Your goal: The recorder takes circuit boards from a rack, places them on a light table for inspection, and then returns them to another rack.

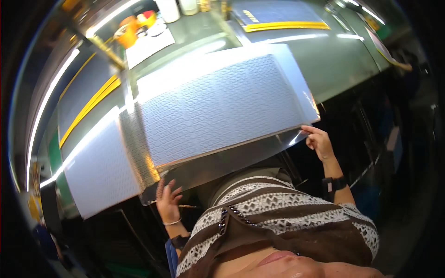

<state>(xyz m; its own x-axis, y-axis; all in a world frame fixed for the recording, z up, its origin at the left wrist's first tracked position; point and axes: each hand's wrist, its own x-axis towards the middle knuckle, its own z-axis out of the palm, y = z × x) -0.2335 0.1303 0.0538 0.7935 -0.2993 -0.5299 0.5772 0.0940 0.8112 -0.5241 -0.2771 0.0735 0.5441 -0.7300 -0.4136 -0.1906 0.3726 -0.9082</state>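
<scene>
Remotely, through the head view, I see the bare right hand (319,142) pinching the right end of a clear, glossy plastic film (218,166), index finger stretched forward and the other fingers curled. My view of the bare left hand (169,202) shows its fingers spread at the film's left corner; whether they grip it, I cannot tell. The film hangs past the near edge of a pale-blue, textured rectangular sheet (218,104), which lies on a grey-green, shiny tabletop (345,74) in front of the person. Left of it I make out a second pale, flat rectangular sheet (99,169). Farther back lie a dark-blue, yellow-edged flat panel (282,14) and a white, flat paper (152,47).
</scene>
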